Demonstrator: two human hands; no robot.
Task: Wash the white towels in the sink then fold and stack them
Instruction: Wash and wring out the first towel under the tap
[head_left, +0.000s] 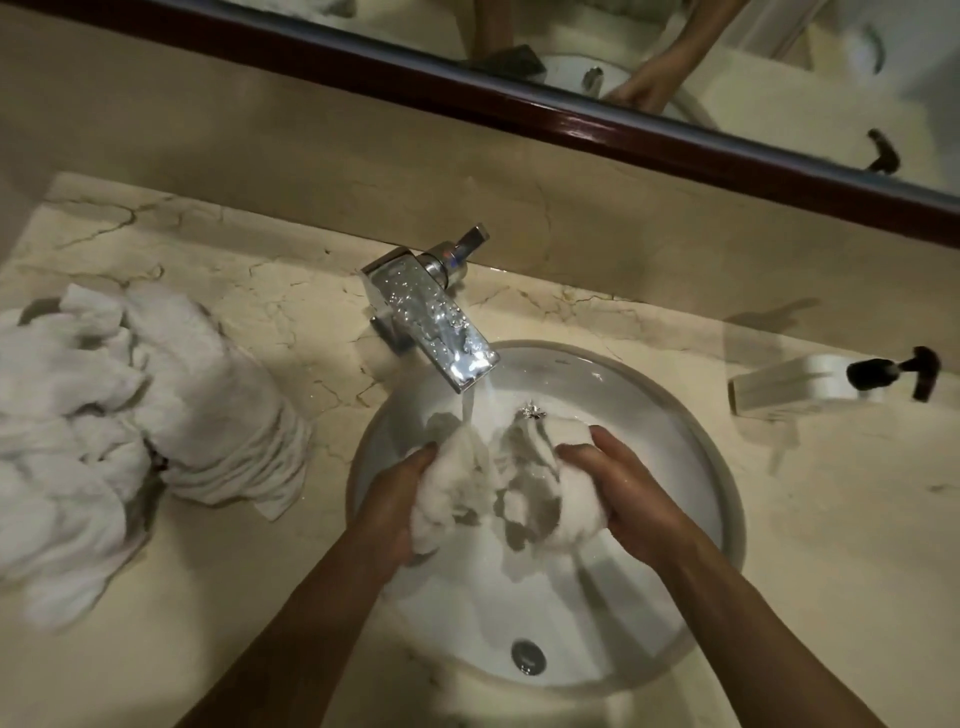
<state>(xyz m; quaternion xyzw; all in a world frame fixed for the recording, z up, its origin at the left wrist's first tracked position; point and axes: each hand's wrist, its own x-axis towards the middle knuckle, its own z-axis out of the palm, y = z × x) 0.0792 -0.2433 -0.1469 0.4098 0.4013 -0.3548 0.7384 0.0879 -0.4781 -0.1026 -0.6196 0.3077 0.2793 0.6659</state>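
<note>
Marble counter (270, 312), sink (722, 499) with towel (519, 478)

One towel (498, 483) in one sink (727, 499); one towel pile (130, 426); one faucet (431, 312); one soap dispenser (831, 382); two hands.

Terry towel (498, 483); glossy chrome faucet (431, 312)
</note>
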